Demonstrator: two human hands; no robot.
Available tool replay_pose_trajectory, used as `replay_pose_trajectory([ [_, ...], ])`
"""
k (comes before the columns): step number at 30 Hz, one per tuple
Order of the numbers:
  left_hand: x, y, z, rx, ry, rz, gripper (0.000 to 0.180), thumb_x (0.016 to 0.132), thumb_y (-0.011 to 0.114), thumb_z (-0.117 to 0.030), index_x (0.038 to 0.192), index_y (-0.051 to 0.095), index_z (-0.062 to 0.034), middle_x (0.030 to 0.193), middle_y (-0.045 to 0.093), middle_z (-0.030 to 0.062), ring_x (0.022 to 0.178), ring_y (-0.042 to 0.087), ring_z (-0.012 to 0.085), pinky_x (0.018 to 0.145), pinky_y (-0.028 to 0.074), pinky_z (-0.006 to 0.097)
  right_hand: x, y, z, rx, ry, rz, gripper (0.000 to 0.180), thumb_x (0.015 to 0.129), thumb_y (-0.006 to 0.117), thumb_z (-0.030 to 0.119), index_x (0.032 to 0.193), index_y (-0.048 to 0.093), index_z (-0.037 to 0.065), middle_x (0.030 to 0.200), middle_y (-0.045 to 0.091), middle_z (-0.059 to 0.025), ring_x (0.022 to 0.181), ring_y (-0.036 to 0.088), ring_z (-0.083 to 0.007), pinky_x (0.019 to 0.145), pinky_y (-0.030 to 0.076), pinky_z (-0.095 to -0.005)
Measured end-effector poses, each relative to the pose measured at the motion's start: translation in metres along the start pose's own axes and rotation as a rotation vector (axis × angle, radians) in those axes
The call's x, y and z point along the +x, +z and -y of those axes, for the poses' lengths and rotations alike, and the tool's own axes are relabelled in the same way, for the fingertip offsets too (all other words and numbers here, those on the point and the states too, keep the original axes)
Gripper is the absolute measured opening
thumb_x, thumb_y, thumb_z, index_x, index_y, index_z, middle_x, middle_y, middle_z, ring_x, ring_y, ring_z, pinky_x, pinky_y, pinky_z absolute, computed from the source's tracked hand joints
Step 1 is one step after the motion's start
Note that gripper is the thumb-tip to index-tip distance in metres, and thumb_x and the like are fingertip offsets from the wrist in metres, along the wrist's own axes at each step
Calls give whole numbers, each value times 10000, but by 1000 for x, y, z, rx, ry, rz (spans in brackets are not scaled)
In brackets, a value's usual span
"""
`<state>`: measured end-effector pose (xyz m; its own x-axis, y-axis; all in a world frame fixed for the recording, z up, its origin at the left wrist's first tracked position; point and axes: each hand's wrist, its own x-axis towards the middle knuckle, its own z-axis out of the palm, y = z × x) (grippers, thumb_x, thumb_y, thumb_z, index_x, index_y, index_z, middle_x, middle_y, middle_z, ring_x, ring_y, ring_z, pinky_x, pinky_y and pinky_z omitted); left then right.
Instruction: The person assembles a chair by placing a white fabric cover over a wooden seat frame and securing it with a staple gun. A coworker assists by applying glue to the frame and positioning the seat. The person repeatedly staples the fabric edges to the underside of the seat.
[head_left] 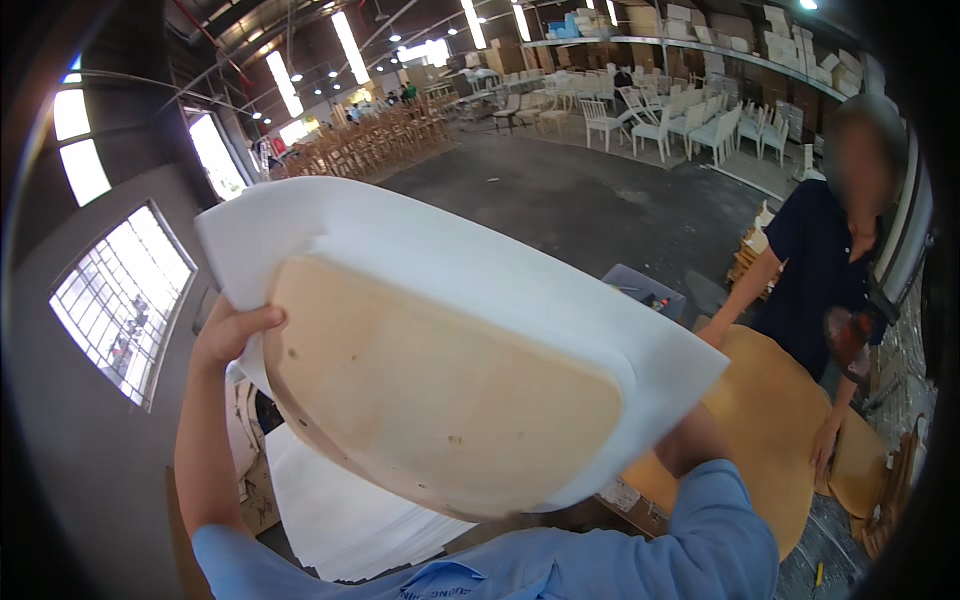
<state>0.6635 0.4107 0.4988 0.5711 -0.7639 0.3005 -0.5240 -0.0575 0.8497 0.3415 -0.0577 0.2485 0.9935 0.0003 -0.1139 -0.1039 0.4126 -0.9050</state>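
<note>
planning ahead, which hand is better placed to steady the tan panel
Left hand, probably: its thumb overlaps the tan panel, while the right hand is mostly hidden behind the white sheet.

Over my feed I see a dark grey floor [500,200] spreading across the hall, with white chairs [655,130] standing on it towards the right and brown wooden chairs [370,148] massed farther left; at the far side I make out a raised shelf [640,40] bearing white packages [845,72] and blue bundles [578,24]
</note>
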Motion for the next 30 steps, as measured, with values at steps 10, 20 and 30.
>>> replay_pose_trajectory([
  [10, 175, 189, 7, 468, 134, 478, 716, 891, 865, -133, 1546, 590, -40, 1338, 740, 101, 1259, 682, 240, 1145, 506, 434, -93, 142, -98, 147, -219, -323, 746, 836, 856, 80, 1520, 580, -31, 1328, 733, -145, 1200, 733, -249, 1069, 574, -404],
  [20, -146, 360, 77, -417, 208, 1389, 428, 1141, 634, -318, 1414, 705, 5, 1459, 704, 173, 1396, 624, 328, 1218, 453, 420, -73, 95, -72, 268, -369, -822, 463, 884, 792, 182, 1266, 644, -32, 1004, 701, -125, 816, 722, -233, 699, 590, -377],
  [30, -50, 482, 168, -1006, -676, 570, 438, 1158, 590, -272, 1501, 633, -3, 1488, 693, 164, 1390, 638, 334, 1206, 479, 426, -213, 134, -45, 495, -591, -1059, 310, 953, 765, 293, 1152, 687, 68, 920, 686, -38, 825, 686, -168, 752, 574, -315],
])
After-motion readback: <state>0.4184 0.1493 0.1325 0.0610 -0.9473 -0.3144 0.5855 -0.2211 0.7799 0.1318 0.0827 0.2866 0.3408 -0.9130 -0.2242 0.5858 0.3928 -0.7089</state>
